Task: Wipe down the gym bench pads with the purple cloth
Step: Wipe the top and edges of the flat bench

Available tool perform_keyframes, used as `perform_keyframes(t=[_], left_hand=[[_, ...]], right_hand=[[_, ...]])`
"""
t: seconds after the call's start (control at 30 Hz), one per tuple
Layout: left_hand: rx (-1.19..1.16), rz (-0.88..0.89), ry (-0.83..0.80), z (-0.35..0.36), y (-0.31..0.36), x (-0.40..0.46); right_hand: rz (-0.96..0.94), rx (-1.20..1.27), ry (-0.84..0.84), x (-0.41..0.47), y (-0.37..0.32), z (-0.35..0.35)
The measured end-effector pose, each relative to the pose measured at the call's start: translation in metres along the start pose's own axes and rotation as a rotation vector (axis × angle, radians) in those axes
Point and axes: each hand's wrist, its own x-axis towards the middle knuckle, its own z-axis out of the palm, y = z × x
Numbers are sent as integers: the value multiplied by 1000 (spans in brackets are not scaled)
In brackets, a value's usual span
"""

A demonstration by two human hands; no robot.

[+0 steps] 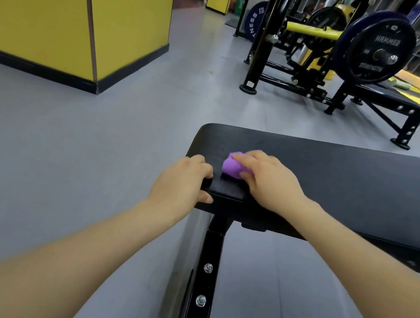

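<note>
Purple cloth under my right hand at the near end of the bench pad.

I see the purple cloth (233, 165) bunched into a wad on the black bench pad (351, 181), close to its left end, with my right hand (268, 180) pressed over it, fingers curled around the wad. My left hand (184, 182) grips the pad's end corner just beside the cloth, fingers wrapped over the top, thumb on the front edge. Under the pad a black steel leg (205, 276) with two bolts runs down to the grey floor (69, 136). Behind stand a second bench (394, 101), a plate-loaded rack (303, 50) and a yellow wall (49, 1); the hands look slightly blurred, perhaps from motion.
</note>
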Motion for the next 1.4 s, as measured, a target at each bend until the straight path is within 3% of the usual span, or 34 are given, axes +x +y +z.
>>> perform_keyframes(t=[0.17, 0.43, 0.7, 0.87, 0.97, 1.1, 1.27, 1.4], left_hand=[[20, -22, -15, -2, 4, -2], [115, -30, -31, -4, 12, -2], [166, -52, -58, -6, 17, -2], [180, -69, -93, -8, 26, 0], [111, 29, -47, -4, 41, 4], [63, 141, -49, 8, 61, 9], [54, 98, -84, 11, 64, 15], [67, 79, -108, 10, 67, 18]], right_hand=[[92, -24, -38, 40, -3, 11], [70, -11, 32, -83, 18, -23], [167, -14, -43, 24, 27, 3], [111, 1, 37, -64, 35, -16], [98, 3, 80, -111, 41, -29], [130, -10, 75, -75, 47, -21], [233, -24, -28, 0, 59, -8], [184, -52, 7, -43, 59, -20]])
